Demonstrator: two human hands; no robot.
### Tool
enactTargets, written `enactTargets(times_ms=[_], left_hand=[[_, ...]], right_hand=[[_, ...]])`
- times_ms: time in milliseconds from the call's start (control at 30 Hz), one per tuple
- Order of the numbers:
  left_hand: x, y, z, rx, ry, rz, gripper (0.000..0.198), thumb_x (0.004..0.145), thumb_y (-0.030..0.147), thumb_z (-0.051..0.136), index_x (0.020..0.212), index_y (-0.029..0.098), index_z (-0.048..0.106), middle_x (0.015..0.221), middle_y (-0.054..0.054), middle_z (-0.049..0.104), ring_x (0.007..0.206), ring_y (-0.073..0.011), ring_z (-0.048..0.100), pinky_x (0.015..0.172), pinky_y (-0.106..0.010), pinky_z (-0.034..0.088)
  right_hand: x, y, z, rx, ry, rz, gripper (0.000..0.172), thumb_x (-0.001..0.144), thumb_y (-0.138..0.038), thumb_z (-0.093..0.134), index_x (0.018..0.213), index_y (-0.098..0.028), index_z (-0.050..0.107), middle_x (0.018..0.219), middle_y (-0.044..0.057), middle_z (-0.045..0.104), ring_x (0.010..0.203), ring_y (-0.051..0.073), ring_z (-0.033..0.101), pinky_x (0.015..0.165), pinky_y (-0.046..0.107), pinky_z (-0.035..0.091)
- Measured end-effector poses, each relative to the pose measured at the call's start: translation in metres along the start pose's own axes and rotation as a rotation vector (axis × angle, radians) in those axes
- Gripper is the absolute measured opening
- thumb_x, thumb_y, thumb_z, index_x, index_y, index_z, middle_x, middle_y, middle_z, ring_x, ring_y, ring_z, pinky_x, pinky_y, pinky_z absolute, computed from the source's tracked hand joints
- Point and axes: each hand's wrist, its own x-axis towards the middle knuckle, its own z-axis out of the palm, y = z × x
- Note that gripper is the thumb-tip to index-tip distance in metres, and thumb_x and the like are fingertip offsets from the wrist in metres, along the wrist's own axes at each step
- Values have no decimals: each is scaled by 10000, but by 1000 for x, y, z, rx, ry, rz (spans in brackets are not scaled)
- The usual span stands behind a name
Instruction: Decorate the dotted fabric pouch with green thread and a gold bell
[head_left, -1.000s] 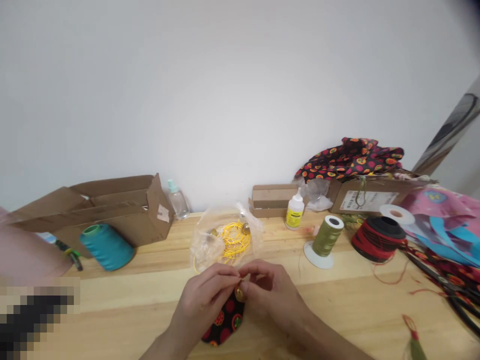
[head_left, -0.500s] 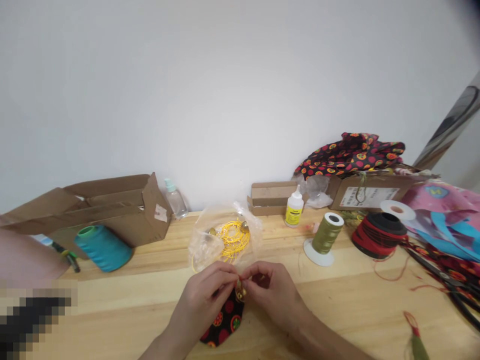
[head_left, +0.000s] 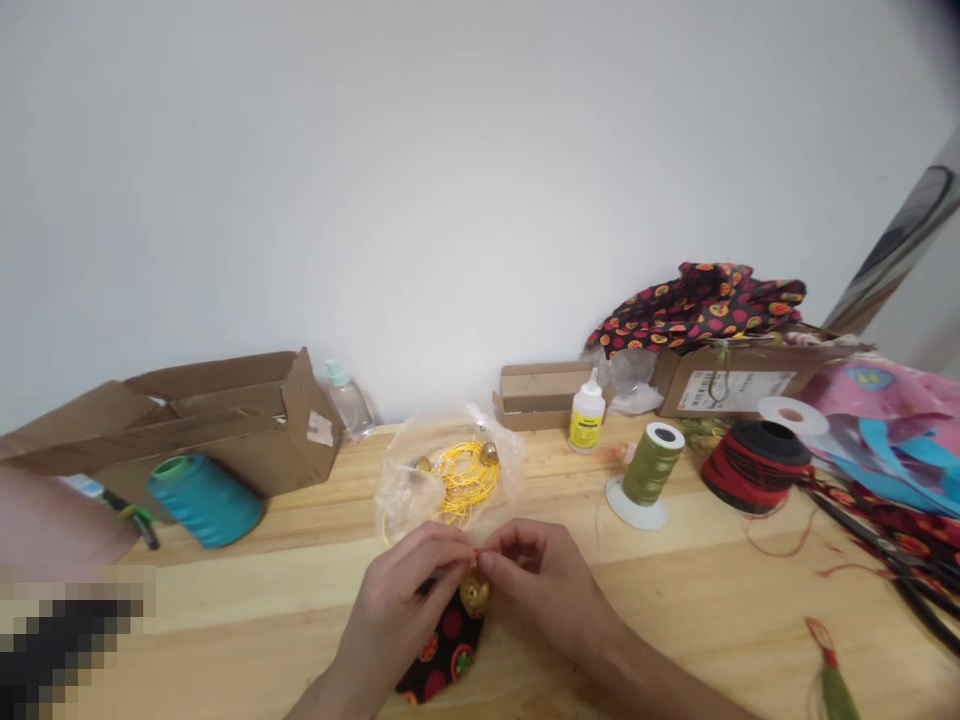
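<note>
Both my hands meet over the table, fingertips pinched on a thin red cord (head_left: 480, 551). My left hand (head_left: 409, 585) closes on it from the left, my right hand (head_left: 544, 580) from the right. Just under the fingertips hangs a round gold bell (head_left: 475, 594). Below my left hand lies a black fabric piece (head_left: 442, 655) printed with red and green round motifs; its upper part is hidden by the fingers. How the cord joins the bell and the fabric cannot be made out.
Beyond my hands lies a clear plastic bag (head_left: 409, 500) with yellow cord (head_left: 469, 478) and bells. A teal thread cone (head_left: 206, 500) is at left. A glue bottle (head_left: 587, 415), a green thread spool (head_left: 654, 465), a red cord spool (head_left: 756, 465), scissors (head_left: 892, 555) and a green tassel (head_left: 834, 685) are at right.
The bell has turned and shows more of its round face below my fingertips. Both hands keep their pinch, with only a slight shift of the fingers.
</note>
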Motion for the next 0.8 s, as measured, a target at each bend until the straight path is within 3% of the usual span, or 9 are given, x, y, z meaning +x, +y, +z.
enactTargets(times_ms=[367, 667, 800], left_hand=[[2, -1, -2, -65, -48, -39, 149, 719, 52, 532, 753, 188, 581, 756, -8, 639, 703, -103, 599, 634, -186, 489], [-2, 2, -13, -117, -133, 22, 185, 701, 28, 529, 749, 194, 595, 789, -30, 628, 719, -116, 592, 622, -210, 485], [2, 3, -12, -181, -157, 31, 205, 699, 12, 526, 735, 201, 595, 827, -31, 641, 794, -133, 577, 705, -262, 477]], right_hand=[[3, 0, -4, 60, 26, 21, 132, 666, -254, 564, 591, -150, 532, 497, -43, 489, 461, 80, 427, 458, 196, 358], [4, -2, -5, 64, 46, 59, 116, 656, -231, 529, 575, -158, 488, 455, -60, 462, 416, 70, 420, 428, 188, 339], [4, 0, -5, 53, 54, 44, 116, 660, -236, 531, 583, -158, 494, 464, -56, 472, 424, 75, 426, 432, 194, 349]])
